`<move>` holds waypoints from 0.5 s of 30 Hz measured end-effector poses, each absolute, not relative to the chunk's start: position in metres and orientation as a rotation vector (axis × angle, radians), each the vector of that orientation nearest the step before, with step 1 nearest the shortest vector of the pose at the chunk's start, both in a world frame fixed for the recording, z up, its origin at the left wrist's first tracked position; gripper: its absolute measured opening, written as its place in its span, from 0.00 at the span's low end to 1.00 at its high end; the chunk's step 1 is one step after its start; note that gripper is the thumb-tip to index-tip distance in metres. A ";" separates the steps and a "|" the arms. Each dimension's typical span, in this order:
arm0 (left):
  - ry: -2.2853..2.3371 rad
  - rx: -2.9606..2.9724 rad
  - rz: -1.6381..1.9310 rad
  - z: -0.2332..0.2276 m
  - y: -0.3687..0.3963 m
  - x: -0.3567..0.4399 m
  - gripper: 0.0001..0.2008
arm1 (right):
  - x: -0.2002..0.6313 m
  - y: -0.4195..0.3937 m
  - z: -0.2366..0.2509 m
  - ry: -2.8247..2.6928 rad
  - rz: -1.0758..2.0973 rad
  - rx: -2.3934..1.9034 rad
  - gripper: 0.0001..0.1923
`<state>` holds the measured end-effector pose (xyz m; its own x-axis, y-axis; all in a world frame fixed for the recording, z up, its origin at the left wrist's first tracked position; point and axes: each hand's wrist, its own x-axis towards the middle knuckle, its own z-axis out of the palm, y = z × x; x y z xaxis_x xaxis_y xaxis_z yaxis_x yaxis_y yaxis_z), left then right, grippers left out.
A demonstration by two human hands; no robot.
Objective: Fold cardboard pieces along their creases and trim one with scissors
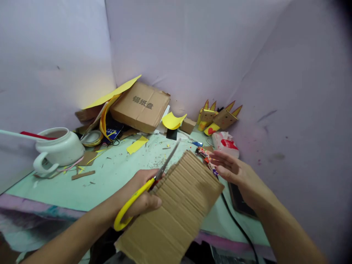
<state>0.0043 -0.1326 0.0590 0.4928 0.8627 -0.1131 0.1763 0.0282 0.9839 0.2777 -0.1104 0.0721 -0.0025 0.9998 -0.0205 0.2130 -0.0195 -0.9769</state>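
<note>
My left hand (139, 196) is closed around a pair of scissors (129, 205) with yellow handles, its blades pointing up and away. The same hand pinches the left edge of a piece of corrugated cardboard (181, 198), thumb on top. The cardboard is tilted over the table's front edge, its ridges showing. To the right, my right hand (233, 170) is open with fingers stretched out. Its fingertips are beside a colourful patterned object (207, 159) with a black cord (236, 220); whether they touch it I cannot tell.
A white mug-like pot (62, 150) stands at the left. Behind lie a cardboard box (141, 106), yellow paper (174, 120) and a tape roll (92, 138). Two cardboard figures (220, 119), a tissue pack (225, 144) and a dark flat object (240, 200) are right. Scraps litter the table (110, 187).
</note>
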 end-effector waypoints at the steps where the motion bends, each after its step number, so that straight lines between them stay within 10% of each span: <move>1: 0.931 1.527 0.605 0.064 -0.133 0.004 0.17 | 0.277 -0.109 0.079 -1.461 1.193 -1.361 0.34; 5: 0.861 1.704 0.428 0.078 -0.134 0.007 0.10 | 0.265 -0.109 0.088 -1.746 1.731 -1.228 0.28; 15: 0.900 1.598 0.740 0.070 -0.110 -0.015 0.10 | 0.279 -0.111 0.054 -1.131 1.768 -1.312 0.16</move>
<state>-0.0152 -0.1105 0.0703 0.5156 0.8568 0.0037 0.1699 -0.1065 0.9797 0.2786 -0.1105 0.0538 -0.2840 0.8745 -0.3933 -0.0095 -0.4127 -0.9108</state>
